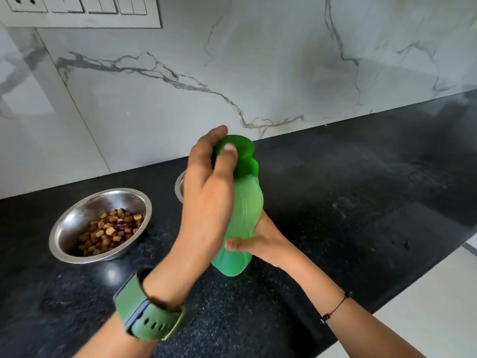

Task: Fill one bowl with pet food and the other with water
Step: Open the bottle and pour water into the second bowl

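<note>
Black speckled counter [335,202] runs along a grey-veined marble wall [258,60]; a white switch panel [80,10] sits at the top left of that wall.

A green plastic bottle [241,223] stands roughly upright on the counter, tilted slightly, near the front centre. Its darker green cap [241,156] is on the neck.

Left hand [206,202]: curled over the cap from the left side, thumb across the cap's top and one fingertip showing behind it. Fingers are closed around the cap; whether the cap is tight or loose cannot be told. A green watch [148,312] is strapped on this wrist.

Right hand [260,241]: wrapped around the lower body of the bottle from the right, thumb pressed across the front, the other fingers hidden behind the plastic. A thin dark cord bracelet [335,307] lies on this wrist.

Steel bowl [64,228]: on the counter to the left of the bottle, well apart from it. It holds brown pet food pieces [111,231], piled in the bottom, well under the rim.

Second steel bowl [180,186]: only a sliver of rim shows behind the left hand, just beside the bottle. Its contents are hidden.
</note>
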{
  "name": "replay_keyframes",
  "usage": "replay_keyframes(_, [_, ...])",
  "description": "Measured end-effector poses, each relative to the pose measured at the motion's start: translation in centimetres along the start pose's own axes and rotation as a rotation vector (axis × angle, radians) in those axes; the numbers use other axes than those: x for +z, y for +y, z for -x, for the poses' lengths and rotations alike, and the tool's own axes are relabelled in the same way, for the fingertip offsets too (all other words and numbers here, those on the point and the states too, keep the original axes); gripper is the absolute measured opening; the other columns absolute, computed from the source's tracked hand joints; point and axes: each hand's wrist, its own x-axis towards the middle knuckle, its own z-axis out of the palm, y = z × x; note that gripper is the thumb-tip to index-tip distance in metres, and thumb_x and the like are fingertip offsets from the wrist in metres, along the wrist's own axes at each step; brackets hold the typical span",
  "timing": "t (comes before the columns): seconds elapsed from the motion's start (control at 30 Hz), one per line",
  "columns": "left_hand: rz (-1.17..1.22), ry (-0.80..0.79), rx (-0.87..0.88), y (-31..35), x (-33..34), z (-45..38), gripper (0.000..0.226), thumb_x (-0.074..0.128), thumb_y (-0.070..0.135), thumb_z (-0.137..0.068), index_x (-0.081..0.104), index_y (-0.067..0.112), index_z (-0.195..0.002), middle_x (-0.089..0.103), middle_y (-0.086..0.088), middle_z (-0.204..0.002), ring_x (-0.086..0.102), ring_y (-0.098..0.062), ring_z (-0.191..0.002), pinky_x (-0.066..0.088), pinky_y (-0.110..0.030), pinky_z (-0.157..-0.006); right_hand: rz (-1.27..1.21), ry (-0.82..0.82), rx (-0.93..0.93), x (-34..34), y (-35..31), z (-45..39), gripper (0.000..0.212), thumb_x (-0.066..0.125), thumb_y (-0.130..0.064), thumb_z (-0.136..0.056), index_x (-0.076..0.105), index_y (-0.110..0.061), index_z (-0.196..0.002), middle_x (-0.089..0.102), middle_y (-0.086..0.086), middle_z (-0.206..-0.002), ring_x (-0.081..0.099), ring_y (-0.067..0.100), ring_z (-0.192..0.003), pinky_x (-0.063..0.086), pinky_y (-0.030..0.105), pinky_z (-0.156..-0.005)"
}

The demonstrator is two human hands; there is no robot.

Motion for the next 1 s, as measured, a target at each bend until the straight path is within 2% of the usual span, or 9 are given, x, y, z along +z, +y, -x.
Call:
replay_keyframes(0.13, [-0.164, -0.157, 0.142, 0.0, -2.1, -1.0, 0.065, 0.072, 0.029, -0.072, 0.036, 0.036, -0.125, 0.052, 0.01, -0.112, 0.055, 0.003, -0.092, 0.049, -0.016, -0.082, 0.022, 0.005, 0.0, 0.0, -0.2, 0.0, 0.105, 0.089, -0.032, -0.051, 0.031, -0.014, -0.137, 0.055, 0.008, -0.128, 0.054, 0.016, -0.119, 0.047, 0.033, -0.1])
replay_keyframes(0.27, [-0.202, -0.522, -0.029, 0.7, -2.7, -3.2, 0.083, 0.086, 0.023, -0.059, 0.043, 0.02, -0.13, 0.066, 0.01, -0.095, 0.066, 0.0, -0.085, 0.055, -0.019, -0.083, 0.011, -0.017, -0.019, -0.2, -0.1, -0.1, 0.092, 0.079, -0.015, -0.06, 0.03, -0.011, -0.137, 0.053, 0.01, -0.129, 0.054, 0.016, -0.118, 0.048, 0.026, -0.095])
replay_keyframes(0.43, [-0.618, 0.042, 0.317, 0.8, 0.3, -2.1, 0.063, 0.082, 0.037, -0.064, 0.05, 0.013, -0.113, 0.055, 0.013, -0.083, 0.054, -0.012, -0.079, 0.038, -0.005, -0.067, 0.004, -0.002, -0.022, -0.1, -0.1, -0.1, 0.106, 0.086, -0.036, -0.047, 0.034, -0.014, -0.137, 0.058, 0.006, -0.126, 0.056, 0.014, -0.117, 0.047, 0.029, -0.098])
replay_keyframes(0.53, [-0.556, 0.182, 0.382, 2.3, 1.2, -2.7, 0.062, 0.081, 0.038, -0.068, 0.044, 0.009, -0.11, 0.052, 0.004, -0.095, 0.052, -0.015, -0.085, 0.039, -0.013, -0.069, 0.005, 0.005, -0.036, 0.0, -0.1, 0.0, 0.099, 0.082, -0.034, -0.051, 0.035, -0.015, -0.136, 0.057, 0.005, -0.126, 0.056, 0.012, -0.117, 0.047, 0.025, -0.096])
replay_keyframes(0.6, [-0.414, 0.182, 0.297, 3.3, 0.7, -4.1, 0.057, 0.079, 0.048, -0.063, 0.044, 0.019, -0.097, 0.057, 0.005, -0.09, 0.058, -0.022, -0.085, 0.049, -0.027, -0.078, 0.015, 0.008, -0.052, -0.1, -0.2, 0.0, 0.096, 0.082, -0.031, -0.052, 0.036, -0.014, -0.135, 0.058, 0.005, -0.125, 0.056, 0.012, -0.116, 0.048, 0.024, -0.094])
replay_keyframes(0.67, [-0.261, 0.193, 0.194, 3.7, -0.7, -5.4, 0.052, 0.074, 0.057, -0.058, 0.041, 0.027, -0.086, 0.065, -0.004, -0.088, 0.064, -0.027, -0.075, 0.055, -0.037, -0.069, 0.042, 0.009, -0.071, -0.2, -0.3, -0.3, 0.096, 0.083, -0.029, -0.052, 0.036, -0.014, -0.134, 0.058, 0.006, -0.125, 0.056, 0.015, -0.116, 0.048, 0.031, -0.097])
replay_keyframes(0.77, [-0.19, 0.174, -0.04, 2.0, -3.7, -5.7, 0.035, 0.068, 0.046, -0.078, 0.044, 0.022, -0.087, 0.065, -0.009, -0.081, 0.056, -0.018, -0.054, 0.047, -0.028, -0.049, 0.088, 0.016, -0.088, -0.4, -0.3, -0.7, 0.095, 0.085, -0.029, -0.051, 0.039, -0.015, -0.133, 0.059, 0.005, -0.121, 0.058, 0.02, -0.114, 0.048, 0.046, -0.097])
replay_keyframes(0.83, [-0.279, 0.129, -0.268, -0.9, -6.2, -5.2, 0.028, 0.063, 0.039, -0.087, 0.051, 0.015, -0.094, 0.063, -0.011, -0.082, 0.052, -0.017, -0.048, 0.043, -0.022, -0.04, 0.096, 0.03, -0.093, -0.3, -0.1, -0.8, 0.094, 0.085, -0.029, -0.05, 0.04, -0.014, -0.132, 0.06, 0.007, -0.119, 0.059, 0.023, -0.112, 0.048, 0.05, -0.095])
replay_keyframes(1.0, [-0.83, -0.098, -0.628, -8.9, -10.2, -2.3, 0.059, 0.053, 0.052, -0.089, 0.053, -0.006, -0.1, 0.056, -0.013, -0.064, 0.045, -0.016, -0.035, 0.034, -0.02, -0.034, 0.093, 0.1, -0.113, -0.3, -0.1, -0.8, 0.094, 0.084, -0.032, -0.047, 0.044, -0.01, -0.129, 0.062, 0.007, -0.116, 0.061, 0.022, -0.108, 0.051, 0.049, -0.092])
